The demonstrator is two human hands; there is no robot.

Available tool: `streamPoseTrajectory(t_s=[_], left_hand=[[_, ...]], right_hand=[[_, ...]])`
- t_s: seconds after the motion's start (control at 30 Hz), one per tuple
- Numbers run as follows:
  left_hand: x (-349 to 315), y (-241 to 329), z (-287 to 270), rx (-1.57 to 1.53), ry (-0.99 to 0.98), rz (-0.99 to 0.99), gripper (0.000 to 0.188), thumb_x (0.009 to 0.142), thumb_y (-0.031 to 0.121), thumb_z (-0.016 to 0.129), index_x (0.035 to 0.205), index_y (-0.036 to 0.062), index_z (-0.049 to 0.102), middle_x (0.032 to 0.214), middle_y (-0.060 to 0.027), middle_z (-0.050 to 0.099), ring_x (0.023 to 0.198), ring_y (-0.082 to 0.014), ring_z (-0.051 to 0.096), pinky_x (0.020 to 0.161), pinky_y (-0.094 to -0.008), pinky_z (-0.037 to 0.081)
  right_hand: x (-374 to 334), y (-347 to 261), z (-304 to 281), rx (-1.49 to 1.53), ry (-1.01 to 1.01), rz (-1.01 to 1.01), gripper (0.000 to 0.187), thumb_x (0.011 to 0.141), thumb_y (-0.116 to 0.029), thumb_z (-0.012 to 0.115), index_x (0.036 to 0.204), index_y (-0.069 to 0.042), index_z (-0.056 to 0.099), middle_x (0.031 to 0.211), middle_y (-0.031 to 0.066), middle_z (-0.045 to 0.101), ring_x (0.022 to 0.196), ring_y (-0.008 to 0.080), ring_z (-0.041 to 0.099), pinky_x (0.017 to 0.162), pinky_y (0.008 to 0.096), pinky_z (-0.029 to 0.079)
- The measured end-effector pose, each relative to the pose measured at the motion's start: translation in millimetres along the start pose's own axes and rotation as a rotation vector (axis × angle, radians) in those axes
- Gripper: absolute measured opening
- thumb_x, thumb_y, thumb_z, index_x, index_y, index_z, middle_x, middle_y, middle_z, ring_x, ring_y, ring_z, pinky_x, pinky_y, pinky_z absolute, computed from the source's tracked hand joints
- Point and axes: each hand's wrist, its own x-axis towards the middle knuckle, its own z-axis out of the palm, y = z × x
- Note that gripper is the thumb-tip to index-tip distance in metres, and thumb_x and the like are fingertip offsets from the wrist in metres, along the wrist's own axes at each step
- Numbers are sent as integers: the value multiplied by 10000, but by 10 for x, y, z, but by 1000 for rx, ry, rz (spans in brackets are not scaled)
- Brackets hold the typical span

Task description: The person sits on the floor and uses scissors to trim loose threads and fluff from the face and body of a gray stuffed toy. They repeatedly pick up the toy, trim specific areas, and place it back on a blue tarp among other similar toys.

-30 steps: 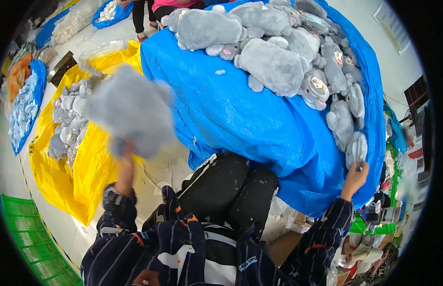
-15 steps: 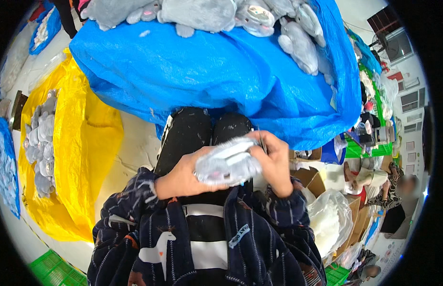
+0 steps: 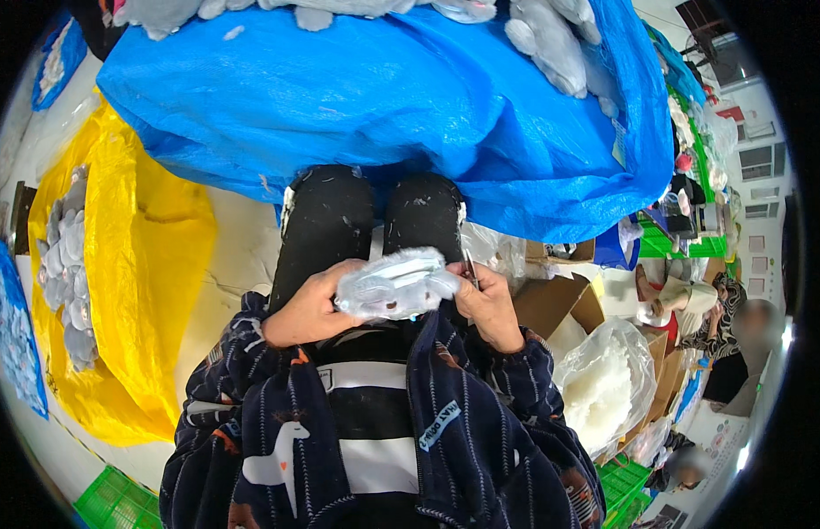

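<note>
A small grey plush piece (image 3: 394, 286) lies between my hands above my lap. It has a pale strip along its top and small dark spots on its near side. My left hand (image 3: 309, 306) is closed on its left end, thumb on top. At its right end my right hand (image 3: 491, 307) is closed, with fingertips at the plush edge. A thin dark metal tool (image 3: 469, 266) sticks up between the right fingers; its kind is not clear. Beyond my knees, a large blue sheet or sack (image 3: 366, 115) carries several grey plush toys (image 3: 551, 48).
A yellow sack (image 3: 141, 291) at left holds grey plush pieces (image 3: 68, 273). On the right are a cardboard box (image 3: 560, 304) and a clear bag of white stuffing (image 3: 604, 379). Green crates (image 3: 119, 501) stand lower left. Another person (image 3: 736, 353) sits far right.
The plush piece and both hands have moved slightly left. My right hand has shifted down and outward to the piece's right edge. The whole view has tilted, so the blue sheet sits higher.
</note>
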Motion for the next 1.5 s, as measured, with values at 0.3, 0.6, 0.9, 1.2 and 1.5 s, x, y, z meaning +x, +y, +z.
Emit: streamPoseTrajectory(t_s=[0.3, 0.6, 0.9, 1.2, 1.5], left_hand=[[-22, 20, 30, 172, -30, 107, 455, 768, 81, 668, 1181, -38, 519, 1132, -200, 568, 1028, -342, 574, 878, -376, 459], [191, 122, 167, 266, 91, 159, 463, 723, 120, 711, 1126, -38, 547, 1039, -200, 579, 946, -352, 574, 828, -384, 458], [260, 151, 264, 278, 163, 101, 431, 696, 140, 727, 1083, 18, 581, 933, -140, 569, 873, -334, 558, 751, -390, 474], [259, 141, 277, 392, 177, 153, 463, 668, 175, 751, 1063, -1, 584, 937, -130, 555, 865, -328, 560, 710, -382, 480], [220, 225, 297, 472, 138, 246, 407, 668, 160, 732, 1015, -2, 595, 929, -118, 547, 819, -301, 550, 686, -372, 477]], right_hand=[[42, -234, 110, -240, 14, -293, 174, 840, -105, 681, 959, 16, 644, 837, 14, 643, 782, 60, 552, 704, 216, 443], [-252, -608, 187, -259, 193, -467, 105, 781, -16, 705, 836, 18, 622, 772, 64, 639, 695, 95, 574, 638, 242, 464], [-142, -653, 473, -1156, -71, -905, 398, 680, -69, 694, 1069, -101, 612, 1012, 43, 527, 646, 185, 621, 543, 304, 518], [-175, -524, 434, -1190, -35, -921, 455, 653, -132, 698, 1092, -88, 582, 850, 40, 524, 622, 183, 591, 526, 322, 475], [-238, -422, 539, -1059, -34, -880, 339, 649, -49, 686, 959, -70, 550, 797, 68, 563, 624, 224, 606, 531, 329, 480]])
